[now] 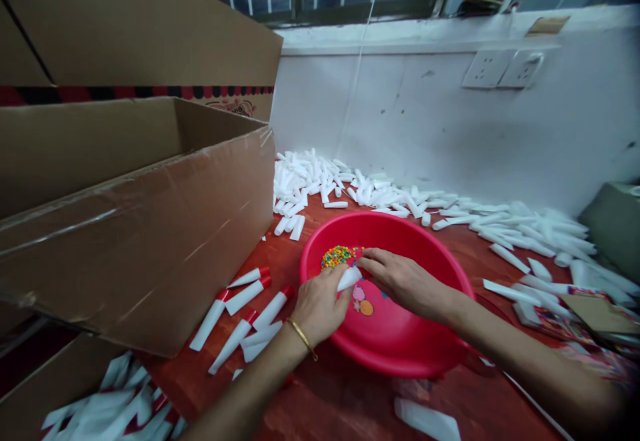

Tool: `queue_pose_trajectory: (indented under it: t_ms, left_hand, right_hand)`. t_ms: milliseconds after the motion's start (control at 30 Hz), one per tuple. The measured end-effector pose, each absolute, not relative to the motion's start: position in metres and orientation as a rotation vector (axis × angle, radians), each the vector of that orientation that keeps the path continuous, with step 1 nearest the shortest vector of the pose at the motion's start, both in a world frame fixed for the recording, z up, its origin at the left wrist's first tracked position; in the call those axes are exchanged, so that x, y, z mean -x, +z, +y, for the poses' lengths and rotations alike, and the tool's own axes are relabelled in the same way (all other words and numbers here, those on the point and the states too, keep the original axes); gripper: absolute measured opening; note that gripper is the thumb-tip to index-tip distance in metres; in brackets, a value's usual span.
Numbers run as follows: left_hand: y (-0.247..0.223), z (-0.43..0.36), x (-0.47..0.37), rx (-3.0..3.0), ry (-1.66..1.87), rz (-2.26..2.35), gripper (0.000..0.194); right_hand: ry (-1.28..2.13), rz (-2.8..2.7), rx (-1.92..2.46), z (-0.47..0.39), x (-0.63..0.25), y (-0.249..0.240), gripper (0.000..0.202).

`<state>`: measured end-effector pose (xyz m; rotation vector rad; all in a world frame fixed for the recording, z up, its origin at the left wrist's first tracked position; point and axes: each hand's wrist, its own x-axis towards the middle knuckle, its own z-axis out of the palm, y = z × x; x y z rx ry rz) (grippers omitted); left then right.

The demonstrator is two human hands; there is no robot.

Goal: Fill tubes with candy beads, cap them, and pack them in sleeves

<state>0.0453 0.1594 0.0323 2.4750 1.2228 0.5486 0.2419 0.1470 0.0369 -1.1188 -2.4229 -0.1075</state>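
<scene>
Over a red plastic basin [400,354], my left hand [320,304] is closed around a white plastic tube [349,279], one end of which sticks out past the fingers. My right hand [400,277] comes in from the right with its fingers bent together at that end of the tube. Whatever those fingertips hold is hidden. A small heap of tiny round beads [337,255] in yellow, orange and green lies in the basin beyond my hands. Left of the basin, several white tubes with red caps [249,294] lie on the red tabletop.
A large open cardboard box [220,227] stands at the left. Many loose white tubes [380,191] lie along the wall. At lower left, more tubes [110,411] fill another box. One tube [427,421] lies near the front; colourful packets [575,317] are at right.
</scene>
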Motion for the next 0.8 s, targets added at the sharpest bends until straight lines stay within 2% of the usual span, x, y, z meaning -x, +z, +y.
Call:
queue_pose_trajectory:
  t_ms: [267, 367, 533, 633, 700, 800]
  left_hand:
    - [0.024, 0.163, -0.049, -2.333, 0.684, 1.064, 0.037]
    - [0.025, 0.164, -0.050, -2.371, 0.636, 1.037, 0.034]
    - [0.034, 0.164, -0.046, -2.508, 0.531, 0.961, 0.032]
    - [0.033, 0.162, -0.045, -2.578, 0.460, 0.962, 0.031]
    - [0.030, 0.160, -0.046, -2.583, 0.427, 1.021, 0.027]
    - [0.029, 0.160, -0.048, -2.503, 0.387, 1.140, 0.023]
  right_hand:
    - [0.081, -2.416, 1.017, 0.148, -0.244, 0.037, 0.031]
    - [0.186, -2.455, 1.026, 0.148, -0.249, 0.040, 0.032]
    - [0.586, -2.345, 1.069, 0.150, -0.251, 0.047, 0.029]
    - [0.807, -2.270, 1.159, 0.150, -0.247, 0.048, 0.035]
    - [0.824, -2.287, 1.208, 0.148, -0.242, 0.048, 0.038]
    - [0.790, -2.243, 1.228, 0.144, -0.235, 0.050, 0.033]
